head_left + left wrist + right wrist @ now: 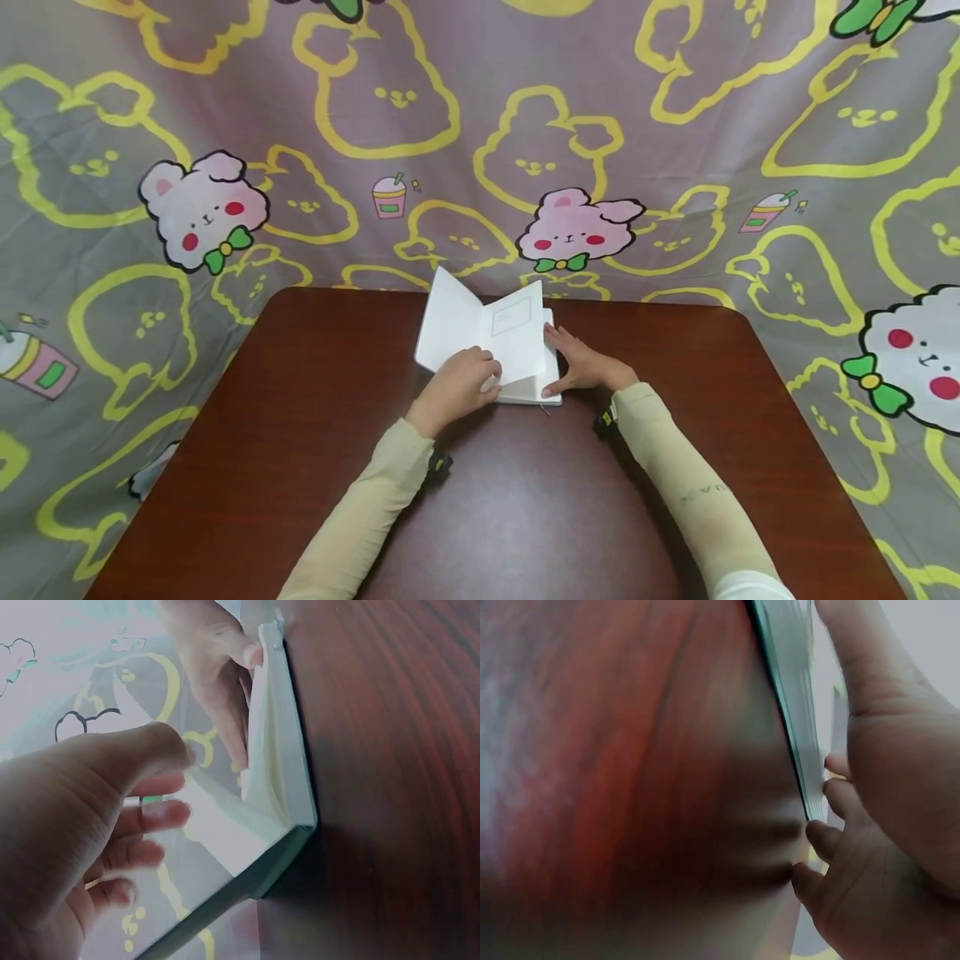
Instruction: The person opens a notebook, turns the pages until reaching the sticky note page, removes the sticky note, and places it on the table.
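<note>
A notebook (513, 350) with white pages stands open at the table's far side, its left cover tilted up. One page with a printed box (512, 317) is raised over the right-hand stack. My left hand (461, 383) is at the lower edge near the spine, pinching the raised page (225, 817) between thumb and fingers. My right hand (588, 365) rests on the right side with fingers spread, its thumb on the lower right corner. In the right wrist view, the right fingertips (825, 838) lie along the page block's edge (791, 682), close to the table.
The notebook lies on a brown wooden table (315, 375) near its back edge. A patterned curtain (450, 125) with cartoon animals hangs behind and at both sides. A thin ribbon (545, 410) pokes out below the notebook. Each forearm wears a light sleeve (367, 508).
</note>
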Demonstrator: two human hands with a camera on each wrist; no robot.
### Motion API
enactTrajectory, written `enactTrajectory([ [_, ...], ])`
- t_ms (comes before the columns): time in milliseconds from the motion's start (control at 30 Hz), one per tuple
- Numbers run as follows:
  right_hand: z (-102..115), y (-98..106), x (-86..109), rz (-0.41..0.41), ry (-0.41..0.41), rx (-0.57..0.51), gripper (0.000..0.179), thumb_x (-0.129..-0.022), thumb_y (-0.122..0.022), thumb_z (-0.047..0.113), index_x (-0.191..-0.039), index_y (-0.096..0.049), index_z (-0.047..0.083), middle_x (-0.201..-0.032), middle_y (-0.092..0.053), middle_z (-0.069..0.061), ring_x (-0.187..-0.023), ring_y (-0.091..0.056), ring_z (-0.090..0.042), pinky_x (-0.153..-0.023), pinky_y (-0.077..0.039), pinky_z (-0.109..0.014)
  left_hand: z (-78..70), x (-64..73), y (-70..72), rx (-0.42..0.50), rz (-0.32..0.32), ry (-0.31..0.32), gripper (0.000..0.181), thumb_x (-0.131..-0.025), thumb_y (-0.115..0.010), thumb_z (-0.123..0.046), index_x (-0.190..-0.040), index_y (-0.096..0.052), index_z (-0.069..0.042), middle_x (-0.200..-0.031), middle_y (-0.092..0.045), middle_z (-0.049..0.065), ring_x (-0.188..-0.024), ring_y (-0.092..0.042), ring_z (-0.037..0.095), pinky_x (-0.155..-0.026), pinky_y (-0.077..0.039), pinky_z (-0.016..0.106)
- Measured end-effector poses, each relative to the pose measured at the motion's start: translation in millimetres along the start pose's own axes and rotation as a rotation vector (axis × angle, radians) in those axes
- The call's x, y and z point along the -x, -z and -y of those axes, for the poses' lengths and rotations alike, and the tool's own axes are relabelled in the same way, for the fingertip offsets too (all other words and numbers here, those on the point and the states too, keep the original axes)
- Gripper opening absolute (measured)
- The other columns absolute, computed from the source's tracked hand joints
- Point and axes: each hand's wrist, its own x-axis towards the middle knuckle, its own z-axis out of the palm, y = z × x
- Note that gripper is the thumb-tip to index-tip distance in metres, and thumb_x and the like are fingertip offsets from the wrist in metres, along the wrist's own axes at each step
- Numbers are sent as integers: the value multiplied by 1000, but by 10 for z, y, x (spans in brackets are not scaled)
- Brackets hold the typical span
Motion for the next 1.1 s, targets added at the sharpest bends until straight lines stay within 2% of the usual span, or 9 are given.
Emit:
enactTrajectory([
  [167,85,9,20,10,-17,32,121,-75,-91,39,-160,-16,-6,-168,-9,-27,-153,-8,-51,-121,-14,-67,-69,16,49,-83,-44,90,11,-78,-75,-16,-84,-71,-9,-80,-67,4,-75,-62,26,-68,-52,38],
  [300,95,17,17,13,-13,36,121,-76,-90,38,-160,-16,-6,-167,-9,-28,-153,-8,-51,-121,-14,-67,-100,28,107,-94,-110,159,11,-77,-71,-12,-72,-63,-7,-71,-61,6,-68,-60,29,-61,-49,39],
  [400,88,15,17,15,-13,39,121,-76,-90,39,-160,-15,-6,-168,-8,-27,-153,-8,-50,-121,-14,-67,-111,27,151,-85,-176,207,15,-80,-70,-11,-70,-61,-6,-67,-60,7,-66,-60,31,-60,-50,40],
  [567,96,9,13,22,-12,51,121,-77,-89,40,-160,-14,-5,-168,-7,-27,-154,-7,-50,-121,-14,-67,-109,28,237,-25,-311,278,12,-85,-69,-8,-74,-66,-3,-70,-65,9,-68,-61,31,-64,-50,42],
  [800,152,15,17,29,-17,44,122,-77,-89,42,-160,-14,-6,-168,-7,-27,-154,-7,-49,-120,-14,-69,-71,59,344,0,-471,319,20,-88,-71,-9,-70,-66,-6,-65,-63,4,-63,-57,26,-63,-47,40],
  [933,145,4,29,35,-37,44,122,-77,-88,43,-161,-12,-3,-169,-5,-24,-155,-5,-47,-122,-12,-66,-42,132,388,-4,-519,357,24,-89,-72,-9,-67,-65,-6,-61,-59,3,-60,-53,23,-60,-44,38],
  [1100,155,3,52,40,-37,27,123,-77,-89,42,-161,-11,-3,-169,-4,-24,-155,-3,-48,-121,-11,-68,18,276,432,-31,-497,404,23,-89,-72,-9,-67,-65,-5,-61,-59,3,-61,-52,23,-61,-43,37],
])
